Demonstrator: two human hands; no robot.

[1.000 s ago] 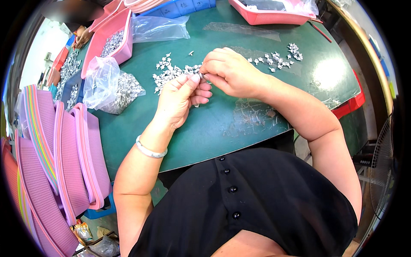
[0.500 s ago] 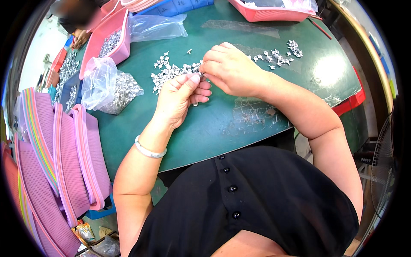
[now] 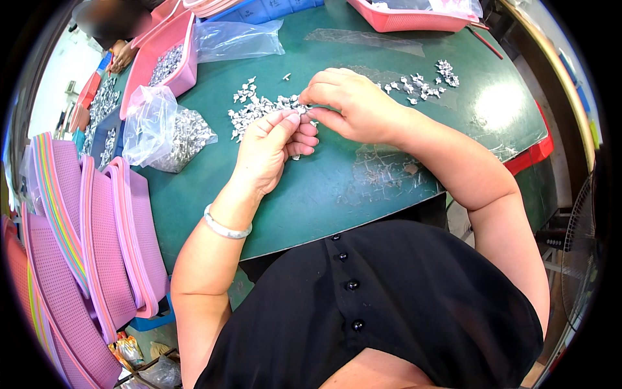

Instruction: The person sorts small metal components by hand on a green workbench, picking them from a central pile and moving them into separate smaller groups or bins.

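Over the green table (image 3: 285, 214), my left hand (image 3: 272, 142) pinches a small grey metal part (image 3: 302, 111) between thumb and forefinger. My right hand (image 3: 356, 107) meets it from the right, its thumb and forefinger at the same part; the fingers cover most of it. Just beyond my left hand lies a loose pile of small grey metal parts (image 3: 249, 113). More such parts (image 3: 414, 87) are spread in a smaller group past my right hand. A single part (image 3: 286, 77) lies apart behind the pile.
A clear plastic bag of grey parts (image 3: 188, 139) and a pink basket (image 3: 184, 78) stand at the left. Stacked purple baskets (image 3: 139, 240) flank the table. Another pink basket (image 3: 408, 23) sits at the back. At far left, a co-worker's hand (image 3: 121, 57) shows.
My right hand's fingers have opened a little and shifted slightly around the small part, leaving more of it showing. My left hand has hardly moved.
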